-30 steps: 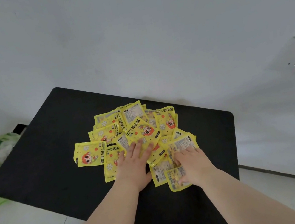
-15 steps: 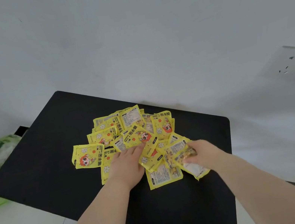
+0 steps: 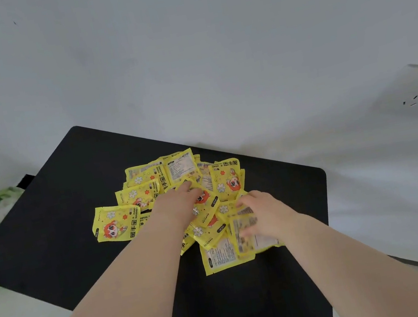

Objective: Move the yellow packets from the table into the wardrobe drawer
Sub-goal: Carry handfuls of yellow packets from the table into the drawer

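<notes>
Your left hand (image 3: 180, 205) has slid forward. A second ago it lay on the near edge of the yellow packets (image 3: 148, 185); now it lies flat on top, fingertips reaching the middle of the pile. Your right hand (image 3: 265, 209) lifted one packet (image 3: 256, 242) off the near-right edge and swung it out right half a second ago. It's now back over the pile's right edge, packet motion-blurred.
</notes>
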